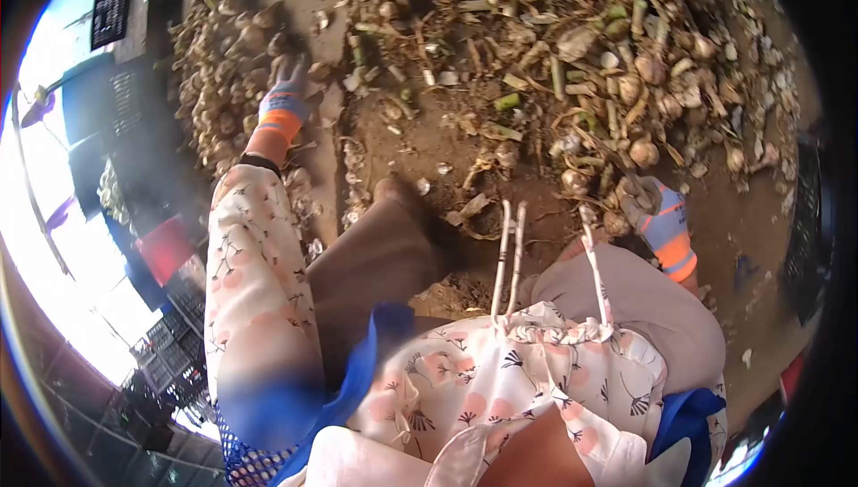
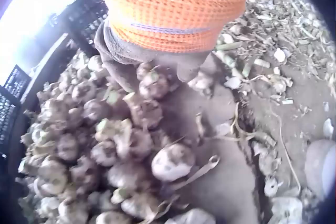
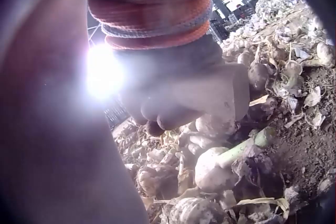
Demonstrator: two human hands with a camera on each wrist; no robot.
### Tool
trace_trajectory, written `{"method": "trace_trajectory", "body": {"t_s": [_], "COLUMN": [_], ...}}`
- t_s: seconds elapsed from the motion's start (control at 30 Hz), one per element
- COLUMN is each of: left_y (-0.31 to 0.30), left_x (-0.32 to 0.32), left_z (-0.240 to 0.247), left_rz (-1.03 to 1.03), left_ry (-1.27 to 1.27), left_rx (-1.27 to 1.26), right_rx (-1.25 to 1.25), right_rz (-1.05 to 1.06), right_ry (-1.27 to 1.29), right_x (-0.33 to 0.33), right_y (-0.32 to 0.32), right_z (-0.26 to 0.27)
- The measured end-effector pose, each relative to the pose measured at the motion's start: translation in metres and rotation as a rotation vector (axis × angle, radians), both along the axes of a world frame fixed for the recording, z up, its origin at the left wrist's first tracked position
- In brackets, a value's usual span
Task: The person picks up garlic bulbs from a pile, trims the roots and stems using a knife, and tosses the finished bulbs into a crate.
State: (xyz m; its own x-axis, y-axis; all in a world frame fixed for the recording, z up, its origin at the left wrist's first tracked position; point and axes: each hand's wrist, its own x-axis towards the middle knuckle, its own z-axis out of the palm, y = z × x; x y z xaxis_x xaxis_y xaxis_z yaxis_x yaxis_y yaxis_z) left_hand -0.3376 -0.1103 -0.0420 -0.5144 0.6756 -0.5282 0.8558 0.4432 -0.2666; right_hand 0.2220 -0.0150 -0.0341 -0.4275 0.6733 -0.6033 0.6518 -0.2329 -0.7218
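My gloved left hand point(image 1: 284, 103) reaches over garlic bulbs point(image 1: 223, 49) at the upper left, fingers extended. The left wrist view shows this hand point(image 2: 152, 50) with fingers and thumb spread around a small bulb point(image 2: 154, 85); no firm grip shows. At the right, my gloved right hand point(image 1: 660, 219) is low beside a garlic bulb point(image 1: 616, 222) near the knee. The right wrist view shows the right hand point(image 3: 178, 85) with fingers curled round a pale, blunt-ended handle point(image 3: 239, 92); its other end is hidden. Below lies a bulb with a green stem point(image 3: 212, 170).
A wide heap of garlic, stalks and dry skins point(image 1: 572, 49) covers the ground ahead. A board point(image 1: 317, 36) runs beside the left bulbs. Black crates point(image 1: 111, 19) stand at the left. The person's knees point(image 1: 384, 237) are close to the heap.
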Motion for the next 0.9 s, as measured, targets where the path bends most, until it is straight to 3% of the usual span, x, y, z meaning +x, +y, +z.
{"method": "trace_trajectory", "body": {"t_s": [0.03, 0.13, 0.17, 0.2, 0.27, 0.33, 0.4, 0.47, 0.5, 0.57, 0.6, 0.63, 0.7, 0.73, 0.77, 0.8, 0.83, 0.9], "left_y": [-0.005, -0.003, -0.008, -0.008, -0.014, -0.023, 0.006, 0.028, 0.011, 0.007, 0.015, 0.017, 0.025, 0.027, 0.030, 0.045, 0.057, 0.069], "left_x": [-0.022, -0.047, -0.085, -0.079, -0.074, -0.065, 0.039, 0.182, 0.213, 0.265, 0.278, 0.279, 0.277, 0.282, 0.291, 0.310, 0.328, 0.373], "left_z": [-0.042, -0.047, -0.050, -0.052, -0.052, -0.041, -0.009, 0.021, -0.003, -0.035, -0.045, -0.048, -0.047, -0.052, -0.051, -0.018, 0.005, 0.020], "left_rz": [-0.075, -0.182, -0.131, -0.134, -0.380, -0.631, -0.966, -0.353, -0.484, -0.495, -0.539, -0.546, -0.227, -0.022, -0.039, 0.273, 0.594, 0.622], "left_ry": [-0.034, 0.181, 0.231, 0.219, 0.303, 0.394, 0.380, -0.389, -0.543, -0.646, -0.549, -0.558, -0.815, -1.128, -1.144, -1.462, -1.758, -1.920], "left_rx": [-0.080, 0.086, 0.037, 0.034, -0.058, -0.153, -0.333, 0.062, 0.259, 0.157, -0.043, -0.034, 0.260, 0.561, 0.564, 0.505, 0.423, 0.538], "right_rx": [0.093, 0.050, 0.043, 0.108, 0.234, 0.127, 0.011, -0.100, -0.212, -0.210, -0.171, -0.130, -0.178, -0.295, -0.410, -0.347, -0.345, -0.365], "right_rz": [0.011, -0.052, -0.056, -0.021, 0.015, -0.059, -0.079, -0.174, -0.261, -0.251, -0.276, -0.300, -0.406, -0.405, -0.400, -0.477, -0.468, -0.519], "right_ry": [-0.018, 0.024, 0.007, -0.041, -0.084, -0.032, -0.003, 0.144, 0.295, 0.260, 0.241, 0.220, 0.301, 0.366, 0.433, 0.588, 0.561, 0.798], "right_x": [0.009, 0.017, 0.022, 0.025, 0.032, 0.014, 0.003, 0.008, 0.011, 0.004, 0.003, 0.005, 0.015, 0.019, 0.020, 0.013, 0.020, 0.022], "right_y": [-0.005, -0.008, -0.009, -0.010, -0.010, 0.001, 0.009, 0.005, 0.002, -0.001, -0.003, -0.003, -0.003, 0.002, 0.007, 0.007, 0.006, 0.005], "right_z": [-0.007, -0.003, -0.002, -0.001, -0.011, 0.006, 0.012, -0.010, -0.017, -0.005, 0.000, 0.004, 0.005, 0.016, 0.027, 0.039, 0.029, 0.026]}}
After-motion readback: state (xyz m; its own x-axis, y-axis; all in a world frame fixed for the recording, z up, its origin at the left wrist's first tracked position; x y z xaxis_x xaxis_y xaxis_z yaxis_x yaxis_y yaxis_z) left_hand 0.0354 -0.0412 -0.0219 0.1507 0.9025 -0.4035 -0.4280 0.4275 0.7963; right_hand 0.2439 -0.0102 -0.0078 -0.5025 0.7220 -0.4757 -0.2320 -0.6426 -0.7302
